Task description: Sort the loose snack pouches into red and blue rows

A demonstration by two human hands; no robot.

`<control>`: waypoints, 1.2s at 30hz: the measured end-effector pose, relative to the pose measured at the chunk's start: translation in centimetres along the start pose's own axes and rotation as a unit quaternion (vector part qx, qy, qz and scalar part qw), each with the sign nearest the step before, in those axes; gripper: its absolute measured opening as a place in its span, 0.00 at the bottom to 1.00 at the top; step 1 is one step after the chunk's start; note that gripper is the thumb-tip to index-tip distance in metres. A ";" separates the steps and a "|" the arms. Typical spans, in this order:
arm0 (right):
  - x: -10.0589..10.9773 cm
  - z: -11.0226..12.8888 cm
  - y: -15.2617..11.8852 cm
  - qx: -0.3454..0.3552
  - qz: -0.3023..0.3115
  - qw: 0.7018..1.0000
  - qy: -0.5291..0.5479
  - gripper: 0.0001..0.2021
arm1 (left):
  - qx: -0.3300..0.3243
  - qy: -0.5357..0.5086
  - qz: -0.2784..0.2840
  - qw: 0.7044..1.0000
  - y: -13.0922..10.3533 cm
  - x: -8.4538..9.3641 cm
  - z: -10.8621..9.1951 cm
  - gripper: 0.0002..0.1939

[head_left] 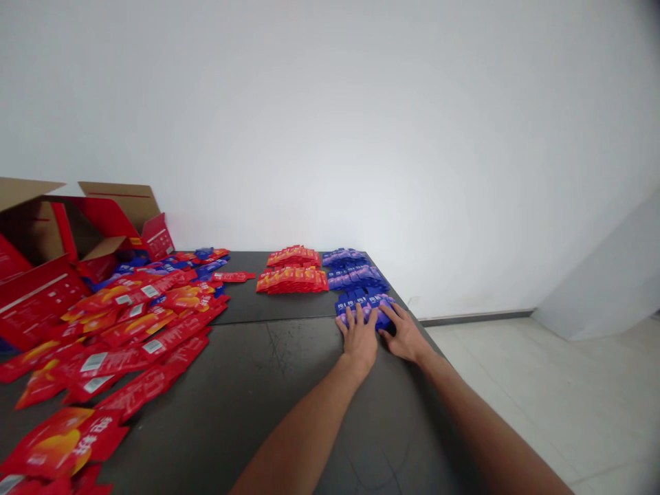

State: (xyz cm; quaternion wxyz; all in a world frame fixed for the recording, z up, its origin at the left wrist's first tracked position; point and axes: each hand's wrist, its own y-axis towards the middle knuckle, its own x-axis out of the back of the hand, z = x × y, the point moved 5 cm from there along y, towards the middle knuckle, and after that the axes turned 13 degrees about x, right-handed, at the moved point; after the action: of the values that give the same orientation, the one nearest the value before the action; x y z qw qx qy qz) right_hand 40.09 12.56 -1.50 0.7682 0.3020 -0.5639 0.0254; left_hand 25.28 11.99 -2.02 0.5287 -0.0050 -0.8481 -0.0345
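Observation:
My left hand (360, 338) lies with spread fingers on a short row of overlapping blue pouches (346, 303) near the table's right edge. Beside it, my right hand (405, 333) touches the right end of the same row, its fingers apart and the thumb pointing inward. Just behind are two more fanned rows of blue pouches, a nearer row (357, 277) and a farther row (344, 258). To their left sit two fanned rows of red-orange pouches, one in front (291, 280) and one behind (293, 256).
A loose heap of red pouches (139, 326) with some blue ones covers the table's left side. Open red cardboard boxes (41, 295) stand behind it. A single red pouch (233, 277) lies apart. The dark table (247, 399) meets a white wall (330, 124); pale floor (541, 371) lies right.

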 end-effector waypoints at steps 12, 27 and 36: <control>0.9 -1.1 0.1 -0.026 0.028 0.999 -0.020 0.35 | 0.001 -0.014 0.036 0.999 0.7 -0.4 -1.3 0.31; 2.4 4.1 0.9 -0.048 0.038 0.993 -0.106 0.37 | -0.005 -0.018 -0.011 1.000 -1.9 3.7 1.9 0.36; 0.2 13.4 2.7 -0.011 0.038 0.995 -0.093 0.36 | 0.031 0.008 -0.033 0.999 -4.9 8.7 9.8 0.35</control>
State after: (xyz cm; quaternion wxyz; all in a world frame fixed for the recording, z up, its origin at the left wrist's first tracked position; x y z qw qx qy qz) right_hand 27.76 8.14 2.25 0.7142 0.2726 -0.6443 0.0202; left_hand 12.47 7.50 1.20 0.5340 0.0391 -0.8442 -0.0258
